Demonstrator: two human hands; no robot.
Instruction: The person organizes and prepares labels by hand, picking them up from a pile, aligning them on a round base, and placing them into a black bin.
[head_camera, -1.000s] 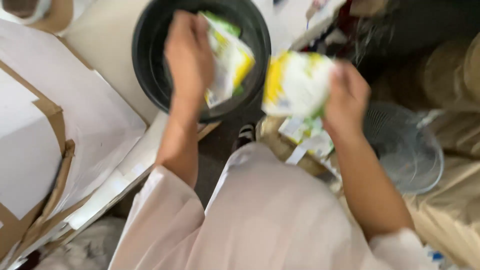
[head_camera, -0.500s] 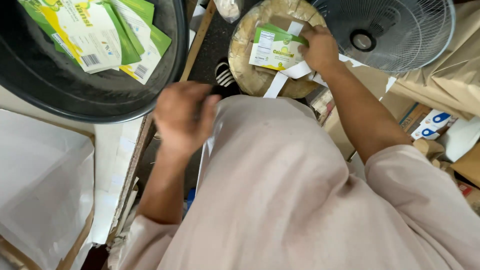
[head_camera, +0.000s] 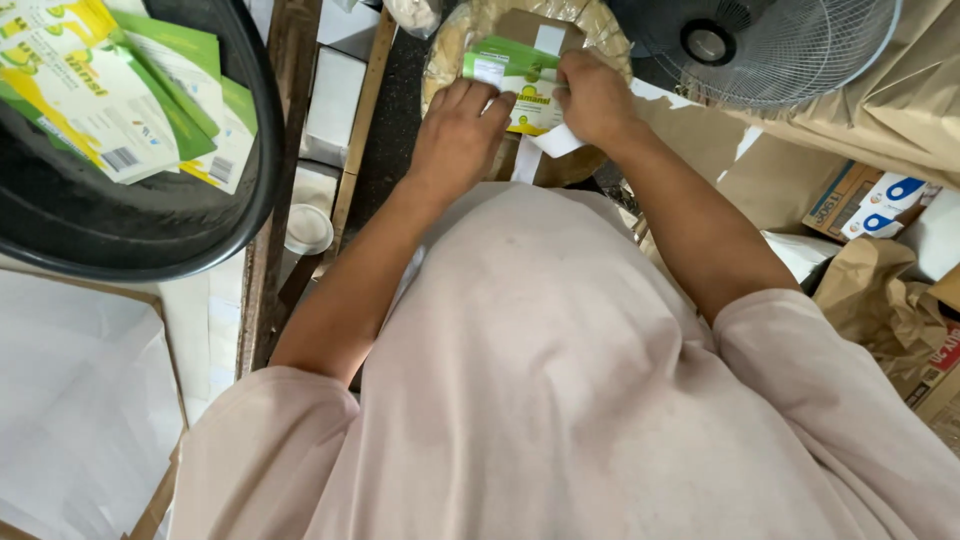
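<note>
Between both hands, the green-and-white packet (head_camera: 520, 85) sits grasped by left hand (head_camera: 455, 135) and right hand (head_camera: 592, 98).

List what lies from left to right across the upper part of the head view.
Black tub holding green and yellow packets → white cup → left hand → green and white packet under both hands → right hand → electric fan → cardboard box with blue marks.

Round woven tray (head_camera: 600, 40) — green carton (head_camera: 510, 65).
</note>
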